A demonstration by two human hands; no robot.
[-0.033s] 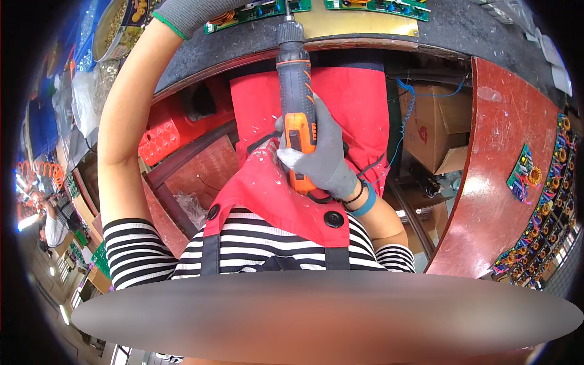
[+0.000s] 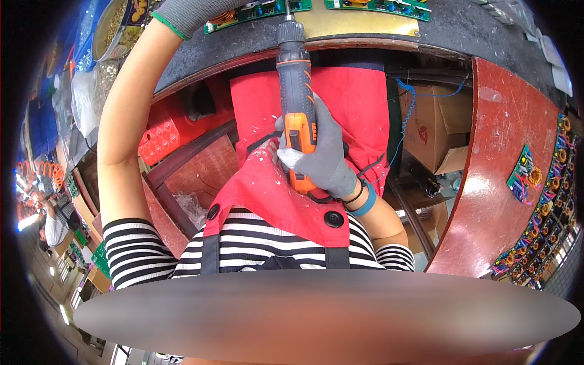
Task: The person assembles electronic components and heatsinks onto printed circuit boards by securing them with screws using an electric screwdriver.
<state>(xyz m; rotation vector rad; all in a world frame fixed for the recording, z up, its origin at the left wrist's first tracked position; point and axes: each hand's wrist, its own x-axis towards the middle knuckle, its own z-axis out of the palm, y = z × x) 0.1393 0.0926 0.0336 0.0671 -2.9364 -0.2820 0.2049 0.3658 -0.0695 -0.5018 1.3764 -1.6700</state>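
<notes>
My right hand [image 2: 322, 159], in a grey glove, grips the orange and grey electric screwdriver [image 2: 296, 85] in front of my red apron. The tool points up and away, its bit reaching a green circuit board [image 2: 261, 11] on a brass-coloured plate [image 2: 353, 25] at the black bench edge. My left hand [image 2: 188, 13], also gloved in grey, stretches to the top of the picture and lies against the left end of that board. Its fingers are cut off by the frame edge. A second green circuit board [image 2: 377, 6] lies to the right on the plate.
A red-brown side table [image 2: 493, 152] curves along my right, with a green board [image 2: 524, 173] and rows of coil parts [image 2: 547, 213]. Cardboard boxes [image 2: 429, 131] sit under the bench. A red crate [image 2: 164, 137] and a bowl of small parts [image 2: 121, 24] are on my left.
</notes>
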